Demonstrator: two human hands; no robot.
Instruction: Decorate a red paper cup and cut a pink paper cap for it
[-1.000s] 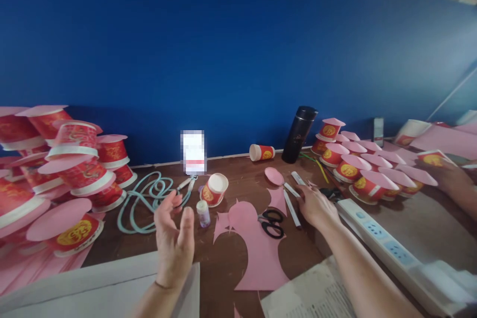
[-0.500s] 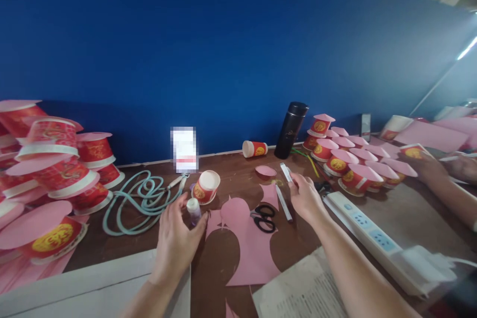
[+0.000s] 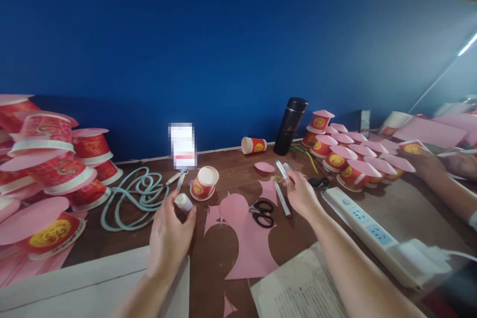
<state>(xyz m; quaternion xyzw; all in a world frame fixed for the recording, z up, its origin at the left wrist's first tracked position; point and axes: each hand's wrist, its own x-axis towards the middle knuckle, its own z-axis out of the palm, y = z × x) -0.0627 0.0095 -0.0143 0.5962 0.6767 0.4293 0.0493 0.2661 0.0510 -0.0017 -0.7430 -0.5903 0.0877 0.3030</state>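
My left hand (image 3: 173, 233) is closed around a small glue stick (image 3: 184, 202) with a white cap and a purplish body, tilted. Just beyond it stands a red paper cup (image 3: 204, 184) with a white base up. My right hand (image 3: 301, 194) pinches a slim white stick (image 3: 281, 169) pointing away from me; its exact kind is unclear. A second white stick (image 3: 283, 198) lies close by on the table. Between my hands is a cut-out pink paper sheet (image 3: 253, 253), with black-handled scissors (image 3: 264, 213) on its edge. A pink paper disc (image 3: 264, 167) lies farther back.
Stacked red cups with pink discs (image 3: 48, 169) fill the left, beside a coiled pale blue cord (image 3: 130, 203). Behind stand a black flask (image 3: 290, 126) and a lying cup (image 3: 254, 145). Right are topped cups (image 3: 356, 174), a power strip (image 3: 372, 231) and another person's hand (image 3: 428, 161).
My left hand has closed from a loose reach around the glue stick and tilted it, drawing slightly left. My right hand stays at the white stick, barely shifted. The view moved a little.
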